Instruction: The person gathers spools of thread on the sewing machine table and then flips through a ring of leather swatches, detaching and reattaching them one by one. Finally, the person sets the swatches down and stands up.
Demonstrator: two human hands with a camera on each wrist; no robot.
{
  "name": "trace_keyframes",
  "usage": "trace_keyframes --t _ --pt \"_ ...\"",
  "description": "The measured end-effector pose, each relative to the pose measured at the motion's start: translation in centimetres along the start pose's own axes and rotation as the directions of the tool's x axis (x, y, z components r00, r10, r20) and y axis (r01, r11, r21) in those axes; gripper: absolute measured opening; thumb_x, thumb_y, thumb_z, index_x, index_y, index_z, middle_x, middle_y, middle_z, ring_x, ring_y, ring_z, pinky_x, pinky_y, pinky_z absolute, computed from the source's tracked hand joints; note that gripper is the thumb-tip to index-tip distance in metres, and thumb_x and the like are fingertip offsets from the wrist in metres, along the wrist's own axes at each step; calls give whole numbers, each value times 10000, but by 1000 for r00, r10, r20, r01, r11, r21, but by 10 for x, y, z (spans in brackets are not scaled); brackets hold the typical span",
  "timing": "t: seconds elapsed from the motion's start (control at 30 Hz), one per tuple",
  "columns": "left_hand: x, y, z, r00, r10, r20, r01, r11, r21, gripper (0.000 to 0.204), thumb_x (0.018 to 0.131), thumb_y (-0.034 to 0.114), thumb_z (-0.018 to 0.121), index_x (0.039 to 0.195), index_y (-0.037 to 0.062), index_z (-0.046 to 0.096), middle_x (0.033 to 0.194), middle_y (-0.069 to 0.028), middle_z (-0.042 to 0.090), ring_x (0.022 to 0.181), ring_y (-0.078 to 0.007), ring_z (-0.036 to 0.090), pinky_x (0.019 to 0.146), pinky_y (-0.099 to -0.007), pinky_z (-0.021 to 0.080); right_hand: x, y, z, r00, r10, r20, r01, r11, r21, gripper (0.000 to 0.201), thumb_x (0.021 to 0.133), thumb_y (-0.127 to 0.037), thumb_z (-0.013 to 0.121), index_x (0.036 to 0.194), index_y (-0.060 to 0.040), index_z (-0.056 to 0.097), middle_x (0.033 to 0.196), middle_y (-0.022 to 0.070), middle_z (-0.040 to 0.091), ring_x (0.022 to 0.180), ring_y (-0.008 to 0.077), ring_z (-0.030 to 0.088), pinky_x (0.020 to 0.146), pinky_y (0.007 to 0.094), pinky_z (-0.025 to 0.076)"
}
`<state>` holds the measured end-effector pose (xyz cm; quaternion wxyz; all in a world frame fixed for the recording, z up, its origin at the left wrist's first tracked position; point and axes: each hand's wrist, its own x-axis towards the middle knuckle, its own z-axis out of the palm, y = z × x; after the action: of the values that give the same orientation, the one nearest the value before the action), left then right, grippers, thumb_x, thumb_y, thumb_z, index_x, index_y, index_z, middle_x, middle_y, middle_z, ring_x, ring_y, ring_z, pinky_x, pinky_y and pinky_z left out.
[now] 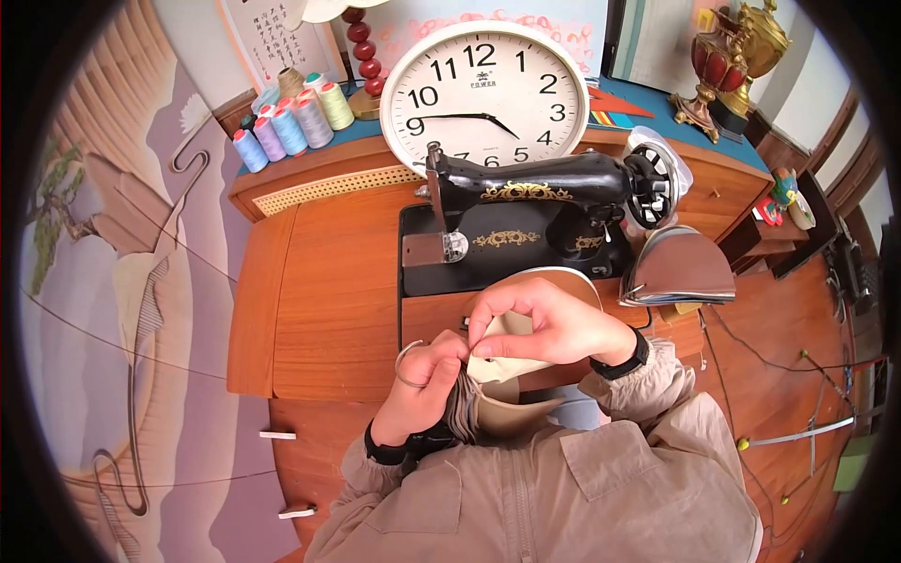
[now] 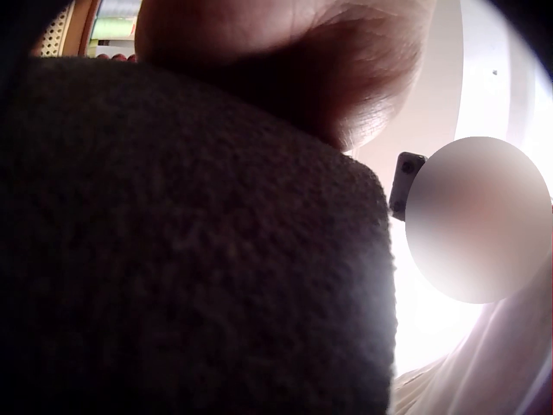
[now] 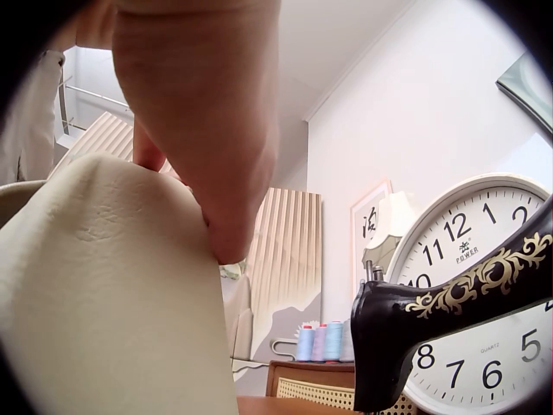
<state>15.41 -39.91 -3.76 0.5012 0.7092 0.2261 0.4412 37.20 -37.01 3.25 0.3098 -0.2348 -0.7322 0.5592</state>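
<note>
In the head view the left hand holds a stack of layered cream and grey pieces below the sewing machine, its fingers curled. The right hand meets it from the right, thumb and forefinger pinched together at the left hand's fingertips; what lies between them is too small to tell. A cream piece lies under the right hand. In the right wrist view the right hand is above a smooth cream sheet. The left wrist view shows part of the left hand over a dark fuzzy surface.
A black sewing machine stands on the wooden table, with a large clock behind it. Thread spools are at the back left. A stack of brown and dark rounded pieces sits at the machine's right.
</note>
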Motion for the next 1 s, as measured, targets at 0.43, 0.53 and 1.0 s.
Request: trace_keyframes --t 0.43,0.53,1.0 --pt "2 3 13 959 -46 -278 -13 978 -207 454 1028 445 369 1057 5 477 920 -56 564 840 -105 545 786 -249 437 -29 14 21 931 -270 -248 206 945 -255 202 801 -31 707 1002 -37 694 976 82 658 930 221 589 832 352 466" --pt "7 4 17 945 10 -327 -84 973 -214 455 1031 444 358 1045 4 473 921 -56 564 824 -110 544 768 -253 439 -37 22 41 887 -312 -341 187 917 -351 210 809 -58 722 1014 -23 690 949 89 660 847 231 610 759 339 490" --pt "-3 12 10 973 -50 -227 -7 969 -247 564 1053 421 275 1120 -65 552 856 -78 596 806 -139 550 749 -271 434 -28 38 32 908 -246 -338 31 846 -533 85 831 -59 652 905 -27 676 833 110 652 783 285 604 701 386 484"
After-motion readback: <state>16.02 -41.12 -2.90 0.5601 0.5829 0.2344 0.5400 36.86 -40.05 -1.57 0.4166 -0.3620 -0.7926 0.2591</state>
